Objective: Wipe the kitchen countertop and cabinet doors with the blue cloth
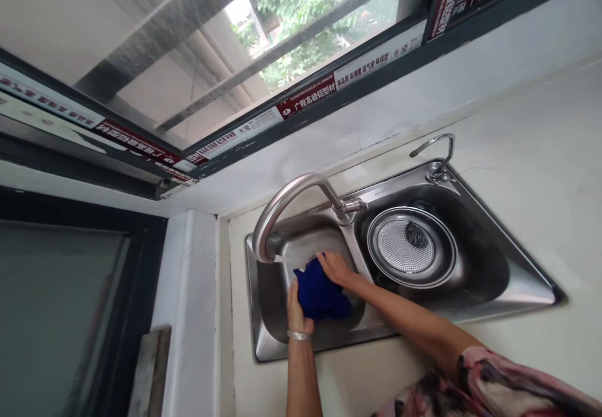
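- Two bare hands work over a steel sink (515, 301) set in a pale counter (527, 197), below a window (301, 47).
- A blue cloth (324, 295), bunched up, is in the left basin (270, 295), close to the end of a curved tap (282, 200).
- The left hand (297, 310), with a bracelet (299, 335) at the wrist, has its grip closed on the cloth's left edge; the thumb's exact place cannot be told.
- The right hand (336, 268) has its grip curled over the cloth's upper right edge, fingertips partly hidden.
- A pale streak at the tap's mouth looks like running water; the step in hand seems to be wetting or rinsing the cloth.
- The next move calls for a firm hold by both hands, with the cloth squarely beneath the flow.
- In the right basin, a scourer (417, 235) sits in a round strainer (395, 257).
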Tool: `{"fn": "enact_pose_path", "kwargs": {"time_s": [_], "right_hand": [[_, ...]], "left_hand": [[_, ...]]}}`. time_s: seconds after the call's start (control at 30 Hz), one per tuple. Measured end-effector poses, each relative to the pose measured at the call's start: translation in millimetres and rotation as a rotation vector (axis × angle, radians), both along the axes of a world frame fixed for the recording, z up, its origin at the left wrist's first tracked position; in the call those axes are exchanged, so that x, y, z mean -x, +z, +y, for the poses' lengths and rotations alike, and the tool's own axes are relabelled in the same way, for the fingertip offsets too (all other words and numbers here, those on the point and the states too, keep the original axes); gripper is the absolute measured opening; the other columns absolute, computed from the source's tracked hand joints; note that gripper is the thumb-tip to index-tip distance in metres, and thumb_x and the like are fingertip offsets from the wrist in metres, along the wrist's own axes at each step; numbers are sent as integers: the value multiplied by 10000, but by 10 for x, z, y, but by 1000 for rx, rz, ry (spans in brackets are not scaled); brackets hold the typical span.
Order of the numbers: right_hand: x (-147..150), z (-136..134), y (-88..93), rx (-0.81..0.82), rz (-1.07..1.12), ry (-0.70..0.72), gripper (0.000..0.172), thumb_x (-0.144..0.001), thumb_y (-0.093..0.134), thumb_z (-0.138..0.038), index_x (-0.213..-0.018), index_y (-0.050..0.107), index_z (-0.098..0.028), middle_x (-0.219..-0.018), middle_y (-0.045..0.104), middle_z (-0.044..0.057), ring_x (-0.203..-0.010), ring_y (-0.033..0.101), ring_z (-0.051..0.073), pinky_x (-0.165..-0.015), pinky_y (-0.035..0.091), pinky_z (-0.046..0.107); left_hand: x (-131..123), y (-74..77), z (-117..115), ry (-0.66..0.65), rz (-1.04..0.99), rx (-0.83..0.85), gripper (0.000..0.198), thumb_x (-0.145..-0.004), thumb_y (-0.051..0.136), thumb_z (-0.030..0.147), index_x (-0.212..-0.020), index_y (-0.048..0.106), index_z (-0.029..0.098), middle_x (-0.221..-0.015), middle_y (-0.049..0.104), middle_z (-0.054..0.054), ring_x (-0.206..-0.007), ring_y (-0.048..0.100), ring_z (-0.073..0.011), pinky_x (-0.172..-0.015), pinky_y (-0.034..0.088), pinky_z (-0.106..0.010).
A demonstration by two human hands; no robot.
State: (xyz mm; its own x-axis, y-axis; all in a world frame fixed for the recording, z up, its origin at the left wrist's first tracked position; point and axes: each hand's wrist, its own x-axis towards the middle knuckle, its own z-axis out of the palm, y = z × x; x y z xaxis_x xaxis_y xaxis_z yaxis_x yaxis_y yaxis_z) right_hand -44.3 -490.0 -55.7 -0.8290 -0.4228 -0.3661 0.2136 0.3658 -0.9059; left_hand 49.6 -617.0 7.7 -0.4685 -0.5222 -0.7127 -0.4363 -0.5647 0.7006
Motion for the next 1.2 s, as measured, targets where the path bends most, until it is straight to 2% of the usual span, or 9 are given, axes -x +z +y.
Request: {"fn": "enact_pose_path", "kwargs": {"time_s": [0.1, 0.23, 0.47, 0.6, 0.73, 0.8, 0.9, 1.0, 1.2], "right_hand": [[-22, 189, -44, 95, -94, -60, 307, -916, 567, -389, -1110, 719, -205, -1255, 660, 133, -1286, 511, 291, -1143, 348, 430], [2, 251, -55, 235, -254, -105, 278, -850, 604, -460, -833, 734, -216, -880, 703, 52, -989, 626, 249, -972, 463, 359], [68, 279, -68, 458, -585, -306, 484, -663, 571, -289, -1122, 688, -188, -927, 718, 29, -846, 639, 193, -741, 492, 271], [105, 209, -33, 733, -997, -380, 550, -633, 506, -212, -1176, 586, -189, -852, 722, 30, -731, 673, 192, -690, 524, 285], [5, -7, 64, 806, -1205, -358, 272, -770, 443, -279, -961, 606, -176, -695, 677, 27, -546, 620, 183, -555, 499, 273], [-56, -102, 113, 836, -1255, -309, 260, -849, 446, -353, -888, 620, -165, -700, 687, 49, -580, 649, 197, -594, 535, 297], [-63, -129, 146, 856, -1269, -256, 201, -877, 585, -320, -893, 659, -134, -760, 730, 74, -693, 708, 204, -749, 579, 325], [43, -35, 109, 832, -1224, -287, 114, -854, 682, -200, -923, 676, -109, -782, 750, 79, -697, 720, 195, -791, 585, 331], [133, 44, 19, 866, -1169, -443, 142, -881, 694, -271, -864, 658, -135, -736, 731, 47, -672, 714, 178, -763, 591, 301]], "left_hand": [[-21, 169, -218, 4, 84, 165, 470, -892, 673, 403, -1345, 578, 319, -1332, 645, -28, -1175, 634, -185, -1012, 508, -286], [-94, 375, -403, -19, 219, 200, 720, -821, 714, 272, -1485, 456, 376, -1481, 547, -9, -1254, 591, -189, -943, 538, -249], [-210, 494, -592, -59, 232, 264, 968, -604, 662, 120, -1518, 428, 333, -1440, 571, -23, -1106, 619, -151, -877, 525, -203], [-137, 541, -533, -101, 254, 274, 960, -511, 625, 99, -1442, 527, 308, -1342, 616, -9, -872, 598, -95, -701, 484, -150], [6, 596, -259, -58, 400, 150, 948, -495, 617, 85, -1406, 544, 335, -1380, 596, 2, -1048, 605, -128, -819, 487, -167], [50, 581, -193, -126, 395, 114, 942, -494, 599, 80, -1403, 542, 317, -1390, 588, -13, -1121, 591, -162, -848, 494, -191], [60, 481, -335, -252, 252, 110, 933, -458, 570, 84, -1378, 554, 240, -1190, 664, -42, -814, 595, -132, -594, 449, -174], [54, 314, -625, -225, 102, 128, 910, -415, 547, 77, -1318, 584, 180, -913, 656, -2, -561, 446, -71, -445, 323, -160], [211, -72, -762, -121, 21, 51, 826, -550, 611, 103, -1366, 509, 171, -885, 660, -34, -692, 630, -149, -606, 517, -232]]}}
